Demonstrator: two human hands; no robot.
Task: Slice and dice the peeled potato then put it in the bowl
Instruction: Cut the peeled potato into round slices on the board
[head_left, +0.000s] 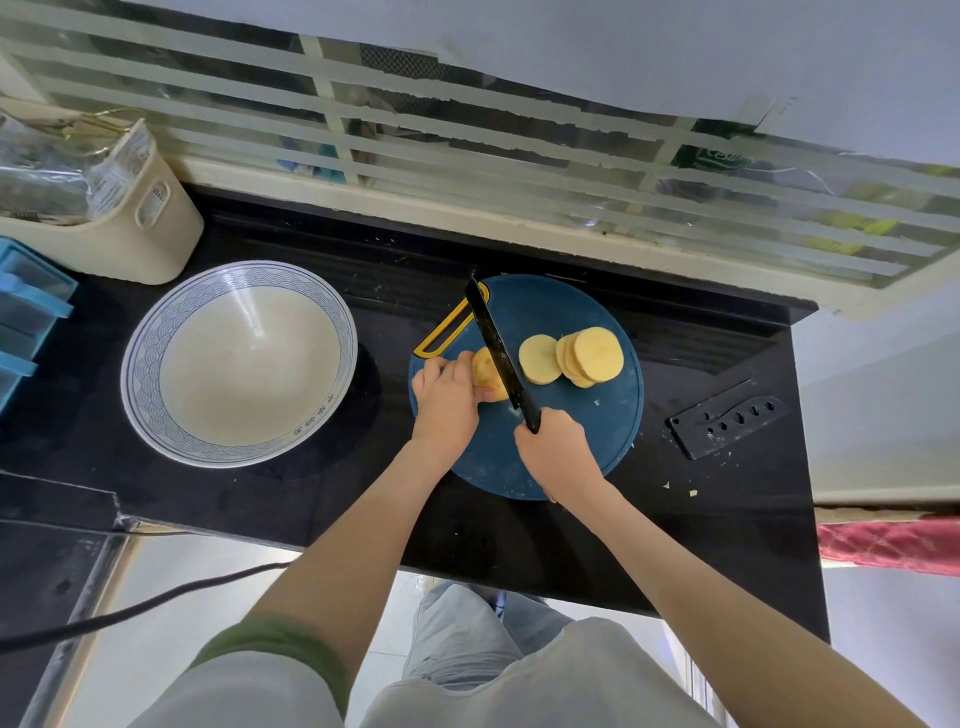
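A round dark-blue cutting board with a yellow handle lies on the black counter. My left hand grips the uncut end of the peeled potato on the board. My right hand holds the handle of a black knife, whose blade stands against the potato's cut face. Several round yellow slices lean together right of the blade, with one slice lying flat beside them. A large white bowl with a blue patterned rim sits empty to the left of the board.
A black knife sheath lies on the counter right of the board, with small potato scraps near it. A cream basket with plastic bags and a blue container stand at the far left. A barred window runs along the back.
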